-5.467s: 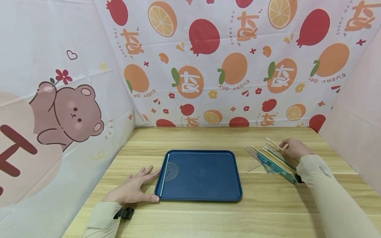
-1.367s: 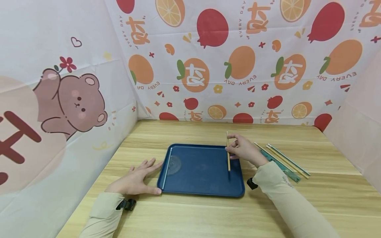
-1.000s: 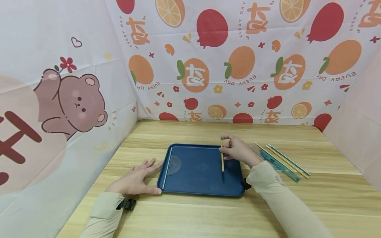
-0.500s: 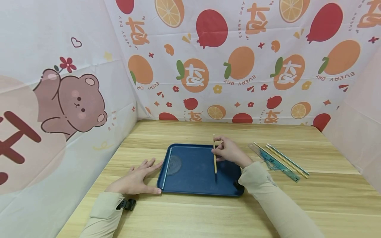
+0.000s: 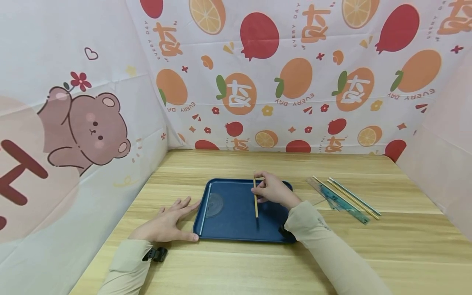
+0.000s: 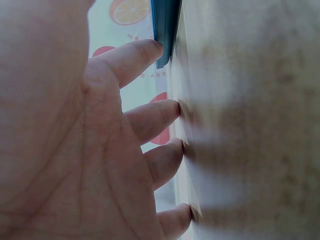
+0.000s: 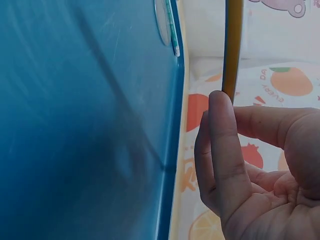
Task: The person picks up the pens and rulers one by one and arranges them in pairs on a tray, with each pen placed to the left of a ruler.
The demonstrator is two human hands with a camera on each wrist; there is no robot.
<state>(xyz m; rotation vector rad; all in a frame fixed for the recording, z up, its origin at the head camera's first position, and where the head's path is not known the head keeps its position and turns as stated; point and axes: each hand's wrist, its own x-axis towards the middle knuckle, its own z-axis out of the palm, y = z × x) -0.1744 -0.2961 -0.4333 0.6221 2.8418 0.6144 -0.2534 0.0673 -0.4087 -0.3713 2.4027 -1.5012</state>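
Observation:
A yellow pencil (image 5: 256, 207) is pinched between the thumb and fingers of my right hand (image 5: 274, 190), above the blue tray (image 5: 236, 231). Its shadow falls on the tray floor in the right wrist view, where the pencil (image 7: 232, 50) stands apart from the surface. Along the tray's left wall lies a pale green pencil (image 5: 205, 209), beside a clear round-edged protractor (image 5: 214, 205). My left hand (image 5: 164, 225) rests on the table with fingers spread, thumb at the tray's near left corner. In the left wrist view, one fingertip touches the tray's edge (image 6: 167, 30).
Right of the tray, several pencils lie on the wooden table (image 5: 236, 268), among them a yellow one (image 5: 352, 197) and a green one (image 5: 355, 196). Beneath and beside them are a teal ruler (image 5: 359, 216) and clear set squares (image 5: 316, 187). Printed cloth walls (image 5: 258, 90) bound the table behind and at the sides.
My right hand has taken the yellow pencil from the pile at the right and carried it leftward over the tray, still drifting left. My left hand has stayed at the tray's corner.

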